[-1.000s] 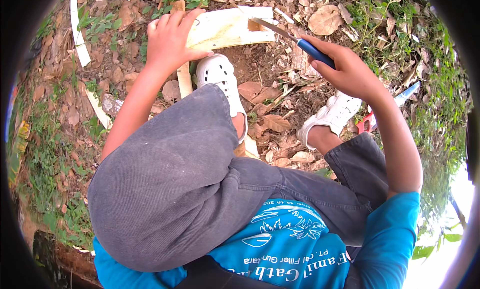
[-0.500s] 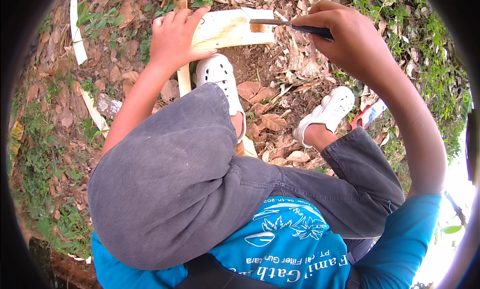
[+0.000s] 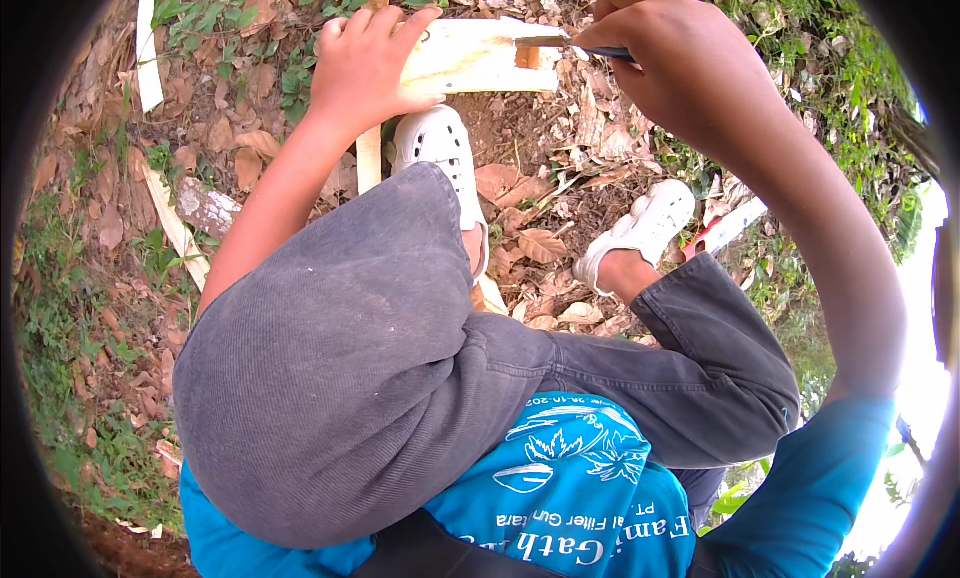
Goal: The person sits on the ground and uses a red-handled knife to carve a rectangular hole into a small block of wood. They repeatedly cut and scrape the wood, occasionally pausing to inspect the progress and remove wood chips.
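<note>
Head view, now. Pinning plank [image 3: 475,58] with left hand [image 3: 365,63]: fingers spread and half bent over its left part, thumb by the near edge. Gripping knife [image 3: 545,41] in right hand [image 3: 675,53], fist closed round the handle and covering most of it. Laying blade along far wall of notch [image 3: 530,58] at plank's right end, tip to the left. Can't tell depth of bite: too small and too glaring there.

Keeping tabs on plank: over leaf-strewn ground [image 3: 541,245], just beyond left clog [image 3: 437,143], with strip [image 3: 369,163] showing on both sides of left hand.

Risks, as judged:
- Could slip off notch wall and run left toward left hand, if pushed too hard along the grain.
- Could split the thin far prong, if twisting the blade sideways.
- Could rock or skid plank, with left hand steadying one end only and loose leaves below.
- Could nick left clog on a stray stroke, given how close to the near edge.

Versus half a second ago: showing less handle and blade, with right hand closer to notch. Still holding plank at much the same spot. Versus one second ago: swung blade from a slant to nearly level, right elbow further out.
</note>
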A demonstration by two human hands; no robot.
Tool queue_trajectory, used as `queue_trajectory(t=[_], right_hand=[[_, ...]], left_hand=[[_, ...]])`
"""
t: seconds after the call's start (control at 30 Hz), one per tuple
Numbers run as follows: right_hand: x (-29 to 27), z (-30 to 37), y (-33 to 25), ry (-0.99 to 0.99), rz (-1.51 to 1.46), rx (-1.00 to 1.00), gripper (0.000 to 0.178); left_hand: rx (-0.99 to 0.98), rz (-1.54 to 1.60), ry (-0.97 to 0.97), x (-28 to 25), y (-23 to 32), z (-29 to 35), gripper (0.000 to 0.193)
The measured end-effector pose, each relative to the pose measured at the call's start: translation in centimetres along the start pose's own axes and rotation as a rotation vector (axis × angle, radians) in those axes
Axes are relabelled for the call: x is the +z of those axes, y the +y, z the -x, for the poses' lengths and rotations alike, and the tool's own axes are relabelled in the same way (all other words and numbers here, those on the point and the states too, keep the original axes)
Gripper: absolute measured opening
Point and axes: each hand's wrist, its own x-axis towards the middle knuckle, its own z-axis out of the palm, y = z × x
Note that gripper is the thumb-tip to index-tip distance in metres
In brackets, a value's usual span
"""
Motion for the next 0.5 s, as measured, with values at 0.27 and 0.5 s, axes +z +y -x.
queue_trajectory(t=[0.27,0.5], right_hand=[[-2.2,-2.0,-4.2,-0.112,0.192,-0.024,0.017],[0.0,-5.5,-5.0,0.079,0.092,0.023,0.02]], left_hand=[[-0.029,-0.032,-0.103,-0.6,0.3,-0.3,0.102],[-0.04,-0.025,-0.119,-1.1,0.7,-0.8,0.096]])
